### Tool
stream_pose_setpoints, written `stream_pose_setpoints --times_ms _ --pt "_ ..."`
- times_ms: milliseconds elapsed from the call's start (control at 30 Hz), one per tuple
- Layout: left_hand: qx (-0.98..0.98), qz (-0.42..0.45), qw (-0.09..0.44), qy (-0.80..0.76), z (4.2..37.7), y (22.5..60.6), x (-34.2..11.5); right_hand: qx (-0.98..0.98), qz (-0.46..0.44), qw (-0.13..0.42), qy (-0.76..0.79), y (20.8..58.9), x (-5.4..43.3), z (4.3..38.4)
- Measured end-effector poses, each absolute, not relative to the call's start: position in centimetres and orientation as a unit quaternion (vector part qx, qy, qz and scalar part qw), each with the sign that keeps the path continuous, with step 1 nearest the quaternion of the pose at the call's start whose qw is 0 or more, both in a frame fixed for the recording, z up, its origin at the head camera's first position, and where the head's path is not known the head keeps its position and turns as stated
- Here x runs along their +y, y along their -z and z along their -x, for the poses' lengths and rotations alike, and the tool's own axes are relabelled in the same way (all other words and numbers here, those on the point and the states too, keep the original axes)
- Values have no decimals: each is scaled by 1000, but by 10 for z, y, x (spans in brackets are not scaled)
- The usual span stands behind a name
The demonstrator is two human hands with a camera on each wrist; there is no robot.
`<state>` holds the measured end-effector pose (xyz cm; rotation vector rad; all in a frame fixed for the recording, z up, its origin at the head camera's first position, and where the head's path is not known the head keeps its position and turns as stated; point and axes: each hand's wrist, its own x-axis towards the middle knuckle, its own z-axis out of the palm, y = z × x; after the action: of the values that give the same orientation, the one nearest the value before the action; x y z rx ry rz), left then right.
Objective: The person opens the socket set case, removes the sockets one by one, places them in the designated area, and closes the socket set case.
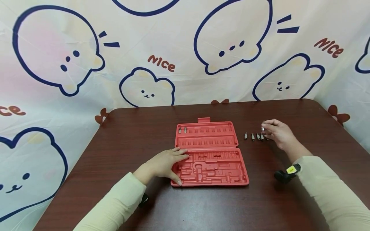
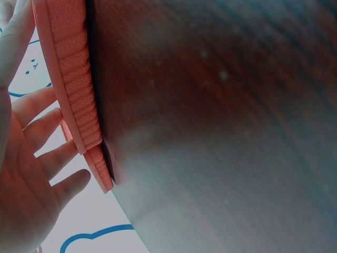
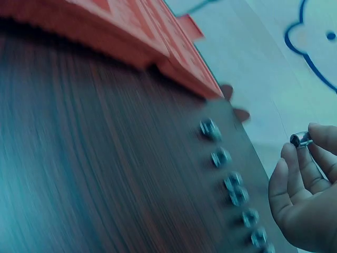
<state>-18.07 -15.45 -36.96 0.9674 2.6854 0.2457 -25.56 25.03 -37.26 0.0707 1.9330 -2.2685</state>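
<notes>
A red moulded case (image 1: pixel 214 178) lies unfolded on the table, with two small metal sockets (image 1: pixel 182 130) in the left slots of its far half. My left hand (image 1: pixel 164 163) rests on the left edge of the near half, fingers spread and thumb by the front corner. In the left wrist view the straight fingers (image 2: pixel 42 126) reach over the case's side wall. To the right of the case, my right hand (image 1: pixel 278 133) pinches a shiny socket (image 3: pixel 301 138) between thumb and fingertips, above the table. Below that hand, several more sockets (image 3: pixel 220 157) stand in a row.
The dark wooden table (image 1: pixel 130 128) reaches back to a printed cloth (image 1: pixel 185 86) hung behind it. A latch tab (image 1: pixel 204 120) sticks out from the case's far edge. A black wrist camera (image 1: pixel 284 175) hangs below the right sleeve.
</notes>
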Motion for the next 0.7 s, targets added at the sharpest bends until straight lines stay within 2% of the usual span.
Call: stream_pose_setpoints --times_ms 300,700 --pt "930 -326 146 -91 181 369 -155 672 -80 37 735 384 297 258" --pt "928 -319 159 -107 180 369 -154 824 -107 29 555 398 315 265"
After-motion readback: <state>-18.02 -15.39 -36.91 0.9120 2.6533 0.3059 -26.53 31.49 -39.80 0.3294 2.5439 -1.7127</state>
